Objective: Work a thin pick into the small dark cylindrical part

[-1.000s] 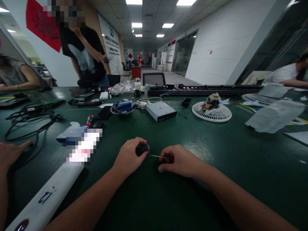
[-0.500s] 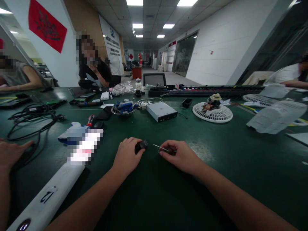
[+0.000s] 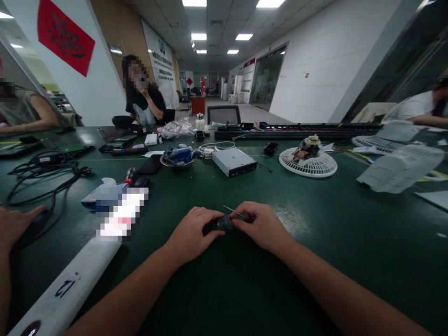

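Note:
My left hand [image 3: 192, 233] is closed around a small black cylinder-like part [image 3: 224, 222], with its right end sticking out past my fingertips. In my right hand [image 3: 261, 225], closed as well, is a thin metal tool [image 3: 232, 210] like a slim rod; its tip points up and left above the black part, and its other end is hidden in my palm. My right thumb and index finger meet the black part's right end, and whether they grip it I cannot tell. Both hands are just above the green table [image 3: 217, 284].
Beyond my hands lie a disc drive [image 3: 234, 162], a metal bowl with blue items [image 3: 177, 163] and a white fan grille [image 3: 308, 164]. To the left are a long white device [image 3: 66, 289], a red-handled tool [image 3: 129, 174], black cables [image 3: 45, 175] and another person's hand [image 3: 21, 224].
My left hand has moved right with the black part, bringing it against my right fingertips. The thin tool now sits slightly higher, over the part. A person across the table has shifted.

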Action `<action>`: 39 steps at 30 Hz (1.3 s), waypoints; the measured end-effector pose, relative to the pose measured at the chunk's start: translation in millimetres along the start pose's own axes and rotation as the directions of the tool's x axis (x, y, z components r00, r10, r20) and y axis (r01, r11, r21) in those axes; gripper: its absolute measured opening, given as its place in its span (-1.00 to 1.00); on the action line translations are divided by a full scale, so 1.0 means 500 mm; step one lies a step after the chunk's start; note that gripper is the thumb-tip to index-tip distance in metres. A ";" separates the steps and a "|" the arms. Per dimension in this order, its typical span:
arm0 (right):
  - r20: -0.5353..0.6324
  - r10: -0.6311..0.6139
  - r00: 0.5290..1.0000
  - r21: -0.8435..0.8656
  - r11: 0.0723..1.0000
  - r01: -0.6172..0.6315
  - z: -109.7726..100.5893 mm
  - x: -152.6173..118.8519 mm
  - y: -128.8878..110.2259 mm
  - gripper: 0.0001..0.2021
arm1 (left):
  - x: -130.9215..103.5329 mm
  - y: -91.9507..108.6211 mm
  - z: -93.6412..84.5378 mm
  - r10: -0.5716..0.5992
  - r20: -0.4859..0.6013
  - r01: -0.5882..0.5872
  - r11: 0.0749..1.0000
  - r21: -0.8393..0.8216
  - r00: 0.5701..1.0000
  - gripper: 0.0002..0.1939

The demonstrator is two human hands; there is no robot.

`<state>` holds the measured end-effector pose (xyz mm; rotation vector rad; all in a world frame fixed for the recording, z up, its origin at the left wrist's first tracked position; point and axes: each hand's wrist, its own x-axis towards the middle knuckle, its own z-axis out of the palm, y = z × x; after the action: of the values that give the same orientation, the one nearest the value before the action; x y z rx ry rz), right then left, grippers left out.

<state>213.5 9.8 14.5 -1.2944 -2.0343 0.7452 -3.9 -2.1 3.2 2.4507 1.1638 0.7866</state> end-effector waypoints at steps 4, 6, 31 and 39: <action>0.064 0.130 0.989 0.077 0.988 -0.135 -0.001 0.001 0.002 -0.87 | 0.001 0.005 -0.005 0.030 0.013 -0.030 1.000 -0.004 0.999 -0.69; 0.091 0.159 0.983 0.161 0.972 -0.172 0.001 0.003 0.004 -0.85 | 0.002 0.007 -0.007 0.042 0.010 -0.042 0.999 -0.004 0.999 -0.69; 0.192 0.068 0.979 0.291 0.949 -0.123 0.029 -0.010 -0.010 -0.89 | -0.004 0.011 -0.001 0.150 0.008 -0.150 0.988 0.037 0.989 -0.65; 0.021 -0.035 0.999 0.002 0.999 0.035 -0.018 -0.004 -0.004 -0.93 | -0.006 -0.009 -0.003 0.026 -0.190 -0.010 0.996 0.086 0.981 -0.66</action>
<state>219.8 8.2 21.6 -1.2520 -2.0675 0.7475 -9.2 -1.3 1.2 2.5016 1.2674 1.0178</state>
